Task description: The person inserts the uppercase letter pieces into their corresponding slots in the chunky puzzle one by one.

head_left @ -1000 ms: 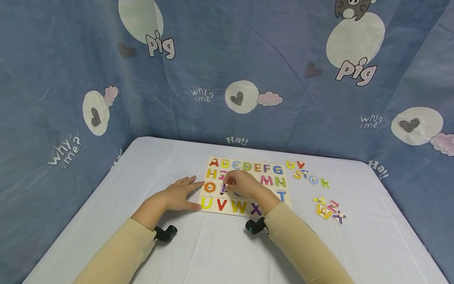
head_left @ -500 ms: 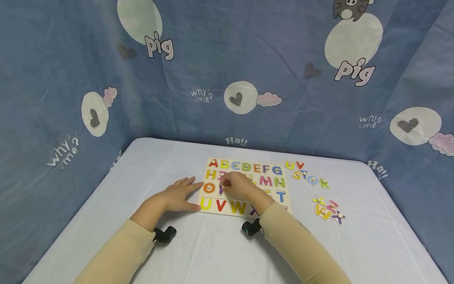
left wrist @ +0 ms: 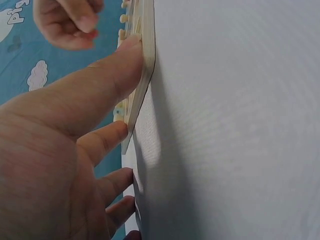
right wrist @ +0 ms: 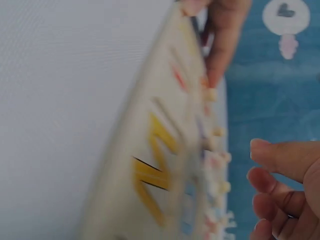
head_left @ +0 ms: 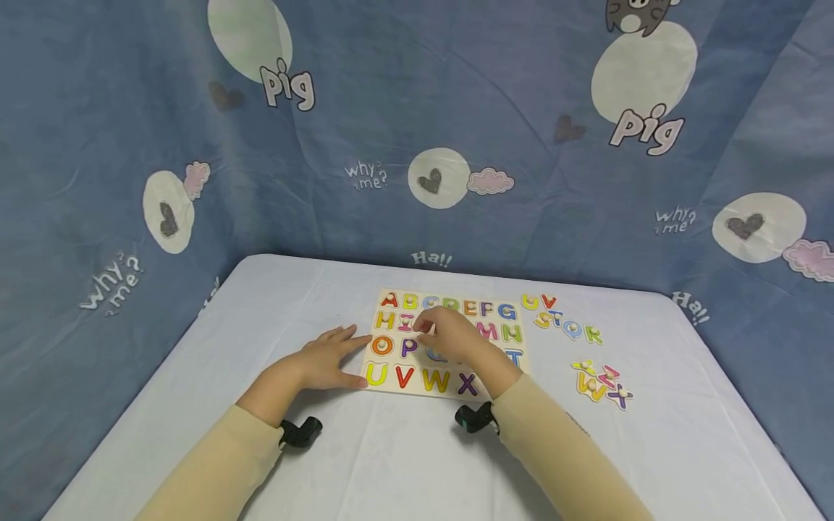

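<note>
A wooden alphabet puzzle board (head_left: 418, 385) lies on the table. In its third row a purple letter P piece (head_left: 405, 349) sits in its slot, beside an orange letter O piece (head_left: 381, 346). My right hand (head_left: 451, 337) is above the board; the right wrist view shows its thumb (right wrist: 280, 156) apart from the curved fingers, with nothing held. My left hand (head_left: 326, 359) lies at the board's left edge, thumb (left wrist: 117, 67) on the near corner and index finger touching the side. The right hand hides part of the second and third rows.
Loose letters lie right of the board: a yellow U (head_left: 531, 302), a red V (head_left: 549, 302), a blue Q (head_left: 572, 329) and a green R (head_left: 593, 333). Nearer lies a small cluster with a yellow W (head_left: 590, 387) and a purple X (head_left: 620, 396). A printed blue curtain (head_left: 365, 231) stands behind.
My right hand, which held the P piece by its knob, has let go and risen up and slightly right. The P now shows in its slot. The left hand has stayed at the board's edge.
</note>
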{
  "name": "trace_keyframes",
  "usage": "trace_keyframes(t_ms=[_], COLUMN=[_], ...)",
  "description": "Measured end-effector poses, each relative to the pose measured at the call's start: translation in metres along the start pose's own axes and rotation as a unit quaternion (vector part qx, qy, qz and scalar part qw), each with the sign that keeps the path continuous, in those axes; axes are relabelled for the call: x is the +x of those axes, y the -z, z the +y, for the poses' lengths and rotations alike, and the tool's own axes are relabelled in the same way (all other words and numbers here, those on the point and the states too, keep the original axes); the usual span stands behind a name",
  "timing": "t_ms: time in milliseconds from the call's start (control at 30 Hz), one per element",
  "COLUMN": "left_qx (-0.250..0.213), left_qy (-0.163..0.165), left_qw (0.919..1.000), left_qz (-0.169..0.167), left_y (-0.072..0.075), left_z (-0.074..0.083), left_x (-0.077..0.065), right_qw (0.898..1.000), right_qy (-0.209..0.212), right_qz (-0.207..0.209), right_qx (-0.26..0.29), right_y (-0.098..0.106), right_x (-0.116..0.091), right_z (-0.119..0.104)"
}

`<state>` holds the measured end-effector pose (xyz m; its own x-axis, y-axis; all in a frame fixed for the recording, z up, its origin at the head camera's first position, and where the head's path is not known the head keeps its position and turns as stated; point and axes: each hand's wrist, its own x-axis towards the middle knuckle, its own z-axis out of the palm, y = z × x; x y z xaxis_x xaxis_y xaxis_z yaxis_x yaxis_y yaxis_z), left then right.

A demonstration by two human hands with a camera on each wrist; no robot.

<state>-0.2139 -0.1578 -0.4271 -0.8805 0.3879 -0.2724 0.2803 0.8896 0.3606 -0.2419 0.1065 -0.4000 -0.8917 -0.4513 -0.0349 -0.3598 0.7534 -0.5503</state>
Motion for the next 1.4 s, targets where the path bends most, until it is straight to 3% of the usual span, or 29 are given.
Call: trace_keyframes(t_ms=[433,767,1100,1400], left_qx=[-0.008,-0.008,-0.005,-0.01], left_qy=[-0.019,-0.018,-0.009,-0.011], left_qw=[0.9998,0.9998,0.9999,0.9999], left_qz=[0.009,0.01,0.007,0.005], left_y=[0.001,0.002,0.003,0.002], left_z=[-0.001,-0.001,0.001,0.002], left_x=[-0.003,-0.004,-0.004,-0.004], right_qw=[0.996,0.987,0.979,0.973], right_qy=[0.012,-0.052,-0.121,-0.167], right_qz=[0.087,0.152,0.163,0.157], right_qx=[0.025,0.005,-0.008,0.018], right_y=[0.066,0.108,0.129,0.12], right_x=[-0.046,-0.084,-0.099,-0.098], right_z=[0.017,0.067,0.135,0.183])
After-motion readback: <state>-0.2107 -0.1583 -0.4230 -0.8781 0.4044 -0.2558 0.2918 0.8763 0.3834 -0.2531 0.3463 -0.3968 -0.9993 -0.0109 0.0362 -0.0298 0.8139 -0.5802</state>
